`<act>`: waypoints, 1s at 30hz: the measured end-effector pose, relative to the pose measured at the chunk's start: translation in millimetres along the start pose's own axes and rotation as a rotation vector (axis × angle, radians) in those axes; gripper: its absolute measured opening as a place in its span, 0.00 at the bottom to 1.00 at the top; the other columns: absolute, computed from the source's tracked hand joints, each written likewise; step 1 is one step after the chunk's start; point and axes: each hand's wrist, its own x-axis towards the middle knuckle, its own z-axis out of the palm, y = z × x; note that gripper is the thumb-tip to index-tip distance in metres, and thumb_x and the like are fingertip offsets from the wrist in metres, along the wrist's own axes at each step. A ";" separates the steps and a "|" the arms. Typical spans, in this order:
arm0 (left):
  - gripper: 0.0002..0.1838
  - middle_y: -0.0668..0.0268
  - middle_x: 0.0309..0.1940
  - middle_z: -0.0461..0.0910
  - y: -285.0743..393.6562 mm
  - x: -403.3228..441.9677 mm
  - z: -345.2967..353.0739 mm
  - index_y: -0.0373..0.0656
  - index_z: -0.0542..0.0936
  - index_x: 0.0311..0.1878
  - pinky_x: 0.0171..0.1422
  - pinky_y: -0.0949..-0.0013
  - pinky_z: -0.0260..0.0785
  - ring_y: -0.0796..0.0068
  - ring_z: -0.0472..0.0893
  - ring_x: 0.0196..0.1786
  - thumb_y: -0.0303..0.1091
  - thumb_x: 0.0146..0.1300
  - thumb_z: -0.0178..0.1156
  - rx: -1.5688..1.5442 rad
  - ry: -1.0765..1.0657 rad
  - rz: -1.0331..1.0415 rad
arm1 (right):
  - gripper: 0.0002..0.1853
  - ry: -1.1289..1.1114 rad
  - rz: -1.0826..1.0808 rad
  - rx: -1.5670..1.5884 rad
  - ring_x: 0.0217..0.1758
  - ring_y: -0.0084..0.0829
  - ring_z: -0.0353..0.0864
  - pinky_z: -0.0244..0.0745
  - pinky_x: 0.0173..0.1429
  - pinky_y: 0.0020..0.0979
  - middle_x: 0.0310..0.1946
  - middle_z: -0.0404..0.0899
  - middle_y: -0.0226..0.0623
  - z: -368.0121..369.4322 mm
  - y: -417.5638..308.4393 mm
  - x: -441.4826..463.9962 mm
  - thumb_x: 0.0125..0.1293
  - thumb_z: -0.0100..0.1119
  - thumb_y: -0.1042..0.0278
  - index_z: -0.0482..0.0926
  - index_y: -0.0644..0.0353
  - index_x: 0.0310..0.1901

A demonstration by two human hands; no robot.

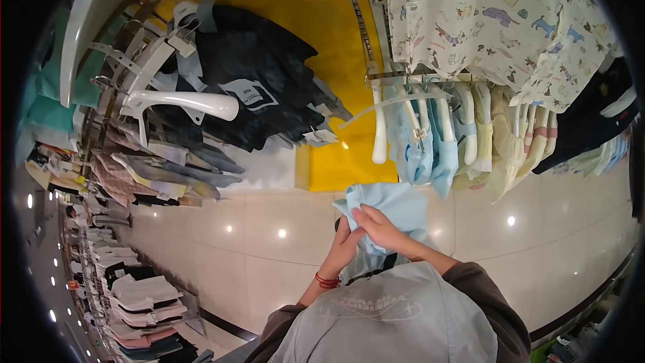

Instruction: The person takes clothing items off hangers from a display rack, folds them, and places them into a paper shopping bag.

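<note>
A light blue garment (396, 208) is bunched in front of my body, low in the middle of the head view. My left hand (345, 247) is closed on its left edge, with a red cord bracelet on the wrist. My right hand (377, 230) is closed on the same garment, its fingers meeting those of my left hand. The lower part of the garment is partly hidden behind my hands and forearms. Beyond it, small light blue garments (411, 151) hang on a rail.
Dark garments (248, 67) and white hangers (185, 102) jut out at the upper left. Animal-print fabric (497, 20) hangs at the upper right. Pale yellow garments (504, 141) hang below it. Folded clothes (144, 296) fill a shelf at the lower left.
</note>
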 end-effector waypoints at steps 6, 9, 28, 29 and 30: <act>0.25 0.61 0.57 0.67 -20.5 5.2 -25.1 0.38 0.60 0.63 0.65 0.66 0.59 0.68 0.67 0.61 0.30 0.61 0.41 -0.476 -0.007 -0.156 | 0.15 -0.017 -0.098 -0.194 0.30 0.19 0.62 0.63 0.35 0.25 0.24 0.67 0.30 2.9 5.4 9.2 0.70 0.45 0.61 0.70 0.66 0.34; 0.23 0.61 0.56 0.69 -41.5 16.6 -42.1 0.36 0.62 0.61 0.65 0.66 0.59 0.67 0.68 0.59 0.30 0.62 0.41 -0.561 0.076 -0.185 | 0.14 -0.054 -0.101 -0.164 0.28 0.21 0.62 0.63 0.33 0.26 0.22 0.66 0.34 6.5 0.5 9.8 0.69 0.46 0.61 0.70 0.66 0.33; 0.10 0.70 0.25 0.71 67.6 99.1 -179.9 0.35 0.74 0.36 0.37 0.78 0.61 0.84 0.66 0.31 0.33 0.66 0.49 0.407 0.288 0.359 | 0.10 0.388 -0.134 -0.927 0.26 0.45 0.75 0.67 0.31 0.36 0.22 0.74 0.47 -52.2 -14.1 50.6 0.60 0.59 0.63 0.76 0.62 0.35; 0.10 0.69 0.25 0.72 69.8 97.0 -182.9 0.35 0.74 0.37 0.37 0.77 0.62 0.83 0.67 0.31 0.33 0.66 0.48 0.424 0.276 0.378 | 0.10 0.274 -0.065 -0.997 0.28 0.44 0.75 0.68 0.32 0.36 0.24 0.75 0.47 -55.0 -17.2 54.0 0.59 0.59 0.63 0.76 0.62 0.36; 0.10 0.68 0.25 0.72 72.5 94.6 -185.5 0.35 0.74 0.37 0.36 0.76 0.62 0.83 0.67 0.31 0.32 0.66 0.48 0.443 0.262 0.398 | 0.11 0.159 0.005 -1.063 0.29 0.43 0.76 0.68 0.33 0.36 0.25 0.76 0.46 -56.0 -20.4 57.5 0.59 0.59 0.64 0.76 0.63 0.37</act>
